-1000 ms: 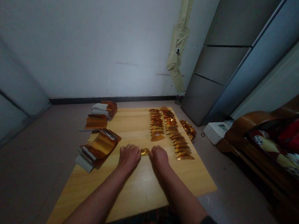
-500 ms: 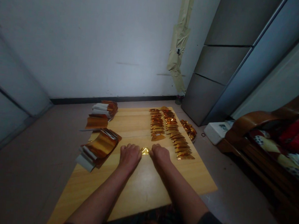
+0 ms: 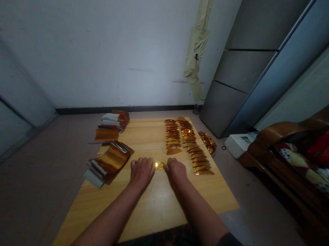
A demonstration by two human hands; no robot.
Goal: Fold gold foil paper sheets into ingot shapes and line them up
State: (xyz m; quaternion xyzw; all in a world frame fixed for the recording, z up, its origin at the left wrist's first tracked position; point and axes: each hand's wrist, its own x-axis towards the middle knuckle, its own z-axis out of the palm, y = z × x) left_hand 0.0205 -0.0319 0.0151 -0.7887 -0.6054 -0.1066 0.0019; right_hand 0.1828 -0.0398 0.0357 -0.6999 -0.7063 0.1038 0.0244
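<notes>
A small piece of folded gold foil paper (image 3: 159,165) lies on the wooden table (image 3: 159,206), between my two hands. My left hand (image 3: 141,171) is closed at its left end, with the fingers curled and the knuckles up. At the right end my right hand (image 3: 176,169) is closed on it too, thumb side toward the paper. The fingertips are partly hidden. To the right stand two rows of folded gold paper pieces (image 3: 198,156), overlapping one another. Left of my left hand lies a stack of gold paper sheets (image 3: 112,160) with pale backs.
More gold sheets (image 3: 107,133) lie at the table's far left edge. A bowl of shiny folded pieces (image 3: 208,142) is beyond the right edge. Behind are a grey fridge (image 3: 246,65) and a white box (image 3: 237,145); a wooden bench (image 3: 276,159) stands at the right.
My left hand has shifted slightly left, and the glint on the gold paper has changed. My right hand stays nearly where it was.
</notes>
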